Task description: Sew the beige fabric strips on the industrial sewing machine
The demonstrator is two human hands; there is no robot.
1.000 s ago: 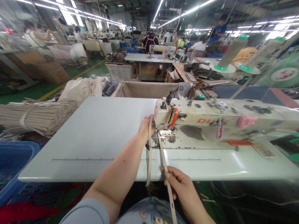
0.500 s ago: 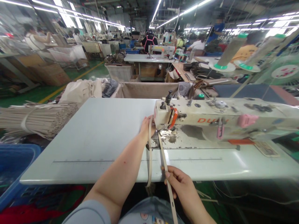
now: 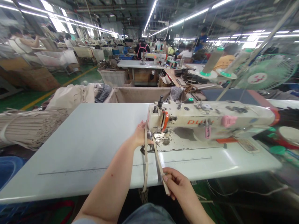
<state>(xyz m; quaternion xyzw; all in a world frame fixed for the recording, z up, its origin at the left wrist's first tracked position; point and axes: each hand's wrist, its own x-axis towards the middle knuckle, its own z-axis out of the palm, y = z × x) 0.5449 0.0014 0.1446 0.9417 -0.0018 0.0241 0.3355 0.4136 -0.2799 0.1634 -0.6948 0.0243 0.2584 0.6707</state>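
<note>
A narrow beige strap [image 3: 158, 155] runs from under the presser area of the sewing machine [image 3: 184, 119] toward me. My right hand [image 3: 176, 183] pinches it between thumb and fingers close to its near end, just past the table's front edge. My left hand [image 3: 140, 135] lies flat beside the machine head, fingers stretched forward and thumb pointing at the needle area. A second length of beige strap [image 3: 146, 155] passes in front of the left hand and hangs over the front edge. The needle itself is too small to make out.
The white table [image 3: 93, 133] carries a printed ruler line. Left of it lies a tied bundle of beige strips [image 3: 35, 127], with a blue basket [image 3: 10, 168] below. Thread cones [image 3: 212, 62] and a green fan [image 3: 268, 73] stand behind the machine. Several people work farther back.
The strap has moved forward through the machine; its near end now shows just below my right hand. My left thumb has come out toward the needle area. The view has turned slightly right.
</note>
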